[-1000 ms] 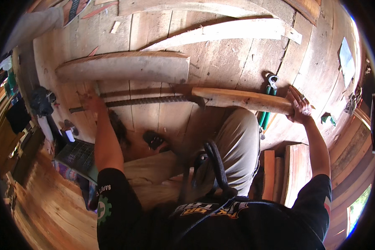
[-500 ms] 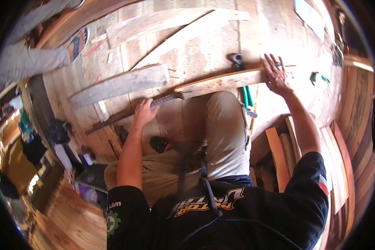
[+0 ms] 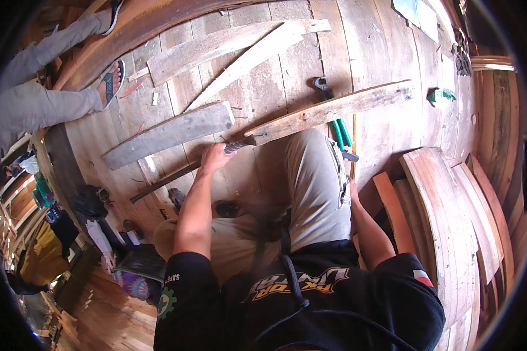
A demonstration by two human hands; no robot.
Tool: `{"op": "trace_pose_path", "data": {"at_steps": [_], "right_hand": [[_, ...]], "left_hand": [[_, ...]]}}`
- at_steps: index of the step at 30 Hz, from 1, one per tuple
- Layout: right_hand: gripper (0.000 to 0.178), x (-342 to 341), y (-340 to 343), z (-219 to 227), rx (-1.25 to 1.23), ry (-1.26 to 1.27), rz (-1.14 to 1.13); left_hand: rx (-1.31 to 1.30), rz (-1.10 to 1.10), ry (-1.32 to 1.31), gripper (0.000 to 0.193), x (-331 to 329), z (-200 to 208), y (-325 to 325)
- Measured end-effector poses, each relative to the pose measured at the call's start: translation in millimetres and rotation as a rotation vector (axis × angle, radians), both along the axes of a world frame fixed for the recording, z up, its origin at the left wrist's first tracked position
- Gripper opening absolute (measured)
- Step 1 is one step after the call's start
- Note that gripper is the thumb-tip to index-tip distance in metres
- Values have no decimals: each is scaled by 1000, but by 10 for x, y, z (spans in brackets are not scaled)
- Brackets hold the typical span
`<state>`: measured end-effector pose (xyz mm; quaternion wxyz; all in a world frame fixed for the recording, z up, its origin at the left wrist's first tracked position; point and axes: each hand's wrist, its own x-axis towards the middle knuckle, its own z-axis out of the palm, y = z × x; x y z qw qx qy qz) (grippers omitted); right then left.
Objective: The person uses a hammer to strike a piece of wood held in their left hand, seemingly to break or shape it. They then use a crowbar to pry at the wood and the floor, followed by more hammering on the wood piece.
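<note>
My left hand (image 3: 215, 157) is closed round a dark ribbed metal bar (image 3: 165, 182) that lies slantwise over the floor. The bar's right end meets the left end of a narrow wooden board (image 3: 334, 109), which has dark marks along its side. Under that board lies a pair of pincers with green handles (image 3: 341, 133), its jaws showing beyond the far edge. My right hand (image 3: 353, 194) is down beside my raised right knee, mostly hidden by the trouser leg, so its fingers do not show.
A grey wooden block (image 3: 170, 133) lies beyond the bar, with pale planks (image 3: 240, 65) farther off. Curved boards (image 3: 436, 205) are stacked at my right. Another person's sandalled foot (image 3: 112, 83) rests at the far left. A green scrap (image 3: 441, 96) lies at the right.
My right hand has left the board's right end and come back beside my knee. My left hand has slid along the bar toward the board.
</note>
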<state>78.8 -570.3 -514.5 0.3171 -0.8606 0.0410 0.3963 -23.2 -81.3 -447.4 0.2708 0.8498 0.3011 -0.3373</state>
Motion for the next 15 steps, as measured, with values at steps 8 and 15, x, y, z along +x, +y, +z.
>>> {"op": "trace_pose_path", "data": {"at_steps": [8,15], "right_hand": [[40,-445,3,-255,-399,-150,-115],[30,-141,-2,926,-211,-154,-299]], "left_hand": [[23,-127,-29,37,33,43,-16],[38,-62,-105,32,-65,331,-33]]}}
